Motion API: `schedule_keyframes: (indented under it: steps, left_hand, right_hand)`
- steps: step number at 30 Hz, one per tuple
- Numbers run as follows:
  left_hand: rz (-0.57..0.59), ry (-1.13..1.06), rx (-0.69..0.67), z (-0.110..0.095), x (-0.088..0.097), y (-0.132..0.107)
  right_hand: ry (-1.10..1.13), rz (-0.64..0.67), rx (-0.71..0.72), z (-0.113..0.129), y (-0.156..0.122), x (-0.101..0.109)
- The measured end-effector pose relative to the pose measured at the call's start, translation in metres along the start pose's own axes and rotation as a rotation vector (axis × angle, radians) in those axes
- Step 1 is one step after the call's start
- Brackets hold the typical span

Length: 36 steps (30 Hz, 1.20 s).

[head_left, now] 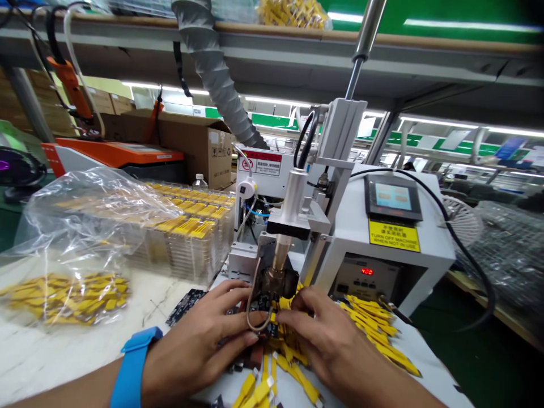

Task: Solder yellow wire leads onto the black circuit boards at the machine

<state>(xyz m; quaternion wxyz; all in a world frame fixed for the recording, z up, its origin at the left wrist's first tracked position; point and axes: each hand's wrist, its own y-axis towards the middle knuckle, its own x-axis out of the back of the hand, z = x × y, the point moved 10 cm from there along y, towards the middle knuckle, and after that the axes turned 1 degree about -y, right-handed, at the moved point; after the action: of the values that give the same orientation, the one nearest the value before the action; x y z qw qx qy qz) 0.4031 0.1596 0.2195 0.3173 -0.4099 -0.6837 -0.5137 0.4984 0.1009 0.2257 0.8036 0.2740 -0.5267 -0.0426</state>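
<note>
An overhead shelf [297, 59] with a grey underside spans the workstation. Metal posts [382, 136] stand beneath it at left and right. A green surface [488, 14] above carries bright white streaks. Below the shelf, strip lights [276, 102] illuminate the far room. The white worktable [85, 362] occupies the left foreground; dark green floor [463, 340] is visible at right.

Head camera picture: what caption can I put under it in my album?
Left hand and right hand close together at the foot of a metal shaft, yellow connectors lying around.
</note>
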Motion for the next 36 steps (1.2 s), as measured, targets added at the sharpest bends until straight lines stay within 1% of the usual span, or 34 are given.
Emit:
schedule_keyframes:
  steps: [5,11,17,21,26,29,36]
  left_hand:
    - [0.033,0.029,-0.021,0.000,-0.004,0.000]
    - [-0.020,0.030,-0.021,0.000,0.001,-0.002]
    - [0.023,0.053,-0.002,-0.002,-0.002,0.000]
    - [0.005,0.052,0.001,0.000,-0.002,0.000]
    - [-0.064,0.048,0.034,0.009,0.001,-0.004]
    - [-0.054,0.059,0.053,0.012,0.000,-0.006]
    - [-0.070,0.048,0.057,0.009,0.003,-0.005]
  right_hand:
    - [-0.003,-0.005,0.011,0.001,-0.001,0.000]
    - [0.001,-0.014,0.012,0.001,-0.001,-0.001]
    - [0.017,-0.019,0.005,0.001,-0.002,0.001]
    - [0.018,-0.022,0.012,0.002,-0.001,0.001]
    - [0.003,-0.042,0.026,0.004,0.000,0.003]
    - [-0.007,-0.048,0.031,0.004,-0.001,0.004]
    - [-0.051,-0.009,0.027,0.003,0.002,0.001]
